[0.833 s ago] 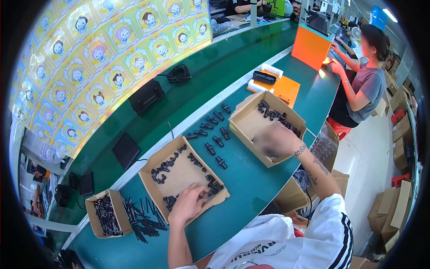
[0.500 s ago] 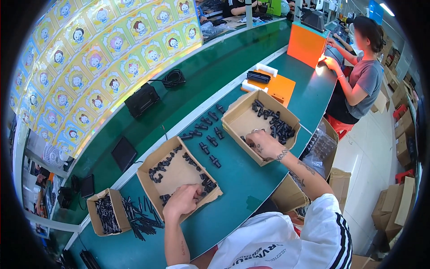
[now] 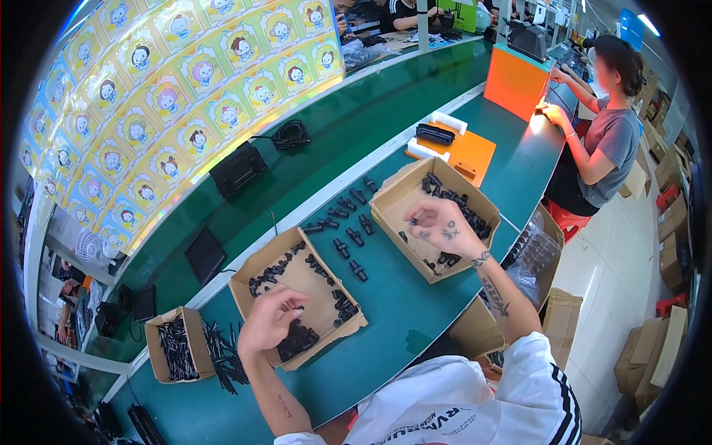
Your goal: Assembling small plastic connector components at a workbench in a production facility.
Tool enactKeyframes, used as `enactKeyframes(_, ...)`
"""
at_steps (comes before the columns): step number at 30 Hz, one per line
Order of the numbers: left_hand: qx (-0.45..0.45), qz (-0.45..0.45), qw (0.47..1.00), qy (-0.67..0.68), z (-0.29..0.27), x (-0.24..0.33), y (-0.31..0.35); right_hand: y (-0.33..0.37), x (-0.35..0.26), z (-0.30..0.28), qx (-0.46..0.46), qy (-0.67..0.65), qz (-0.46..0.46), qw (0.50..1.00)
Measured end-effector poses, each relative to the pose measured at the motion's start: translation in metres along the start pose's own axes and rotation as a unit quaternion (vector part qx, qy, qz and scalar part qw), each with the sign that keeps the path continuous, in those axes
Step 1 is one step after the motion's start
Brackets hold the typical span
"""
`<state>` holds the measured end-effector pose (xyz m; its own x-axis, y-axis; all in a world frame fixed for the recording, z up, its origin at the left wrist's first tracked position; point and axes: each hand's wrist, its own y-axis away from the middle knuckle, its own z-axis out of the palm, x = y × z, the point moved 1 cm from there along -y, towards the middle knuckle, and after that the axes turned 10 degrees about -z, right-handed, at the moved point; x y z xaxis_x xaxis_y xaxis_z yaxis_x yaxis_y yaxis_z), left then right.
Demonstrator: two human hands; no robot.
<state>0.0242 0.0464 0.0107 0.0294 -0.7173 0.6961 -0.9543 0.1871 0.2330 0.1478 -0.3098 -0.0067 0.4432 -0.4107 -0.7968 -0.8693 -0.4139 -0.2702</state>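
Note:
My left hand (image 3: 268, 319) is above the left shallow cardboard box (image 3: 317, 302), fingers closed in a pinch on a small black plastic part (image 3: 300, 308). Small black fittings (image 3: 298, 341) lie heaped beneath it and in clusters along the box's sides. Over the right cardboard box (image 3: 403, 254) my right hand (image 3: 445, 228) is raised, thumb and fingers pinched together on a small dark piece (image 3: 413, 221), mostly hidden. Black stepped fittings (image 3: 467, 204) are piled at that box's far side. Between the boxes, several larger black fittings (image 3: 354, 237) lie in loose rows on the green table.
A small box of thin black sticks (image 3: 178, 348) stands at the left, with loose sticks (image 3: 222, 352) beside it. Behind the right box is an orange board (image 3: 471, 156) with a black piece. A co-worker (image 3: 608, 141) sits at the far right near an orange box (image 3: 512, 83).
Both hands have lifted out of the boxes. My left hand has moved left and away from me, the right one slightly upward. The whole view has shifted slightly.

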Motion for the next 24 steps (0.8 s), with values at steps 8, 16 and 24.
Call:
enactKeyframes(8,0.165,0.019,0.971,0.174,-0.016,-0.001,-0.003,-0.075,-0.096,0.085,-0.035,-0.372,-0.1,0.922)
enactKeyframes(16,0.081,-0.04,0.985,-0.145,0.018,-0.007,-0.022,-0.1,-0.11,0.115,-0.054,-0.291,-0.157,0.942)
enactKeyframes(24,0.045,-0.065,0.987,-0.141,0.05,-0.01,-0.038,-0.095,-0.106,0.095,-0.076,-0.196,-0.142,0.967)
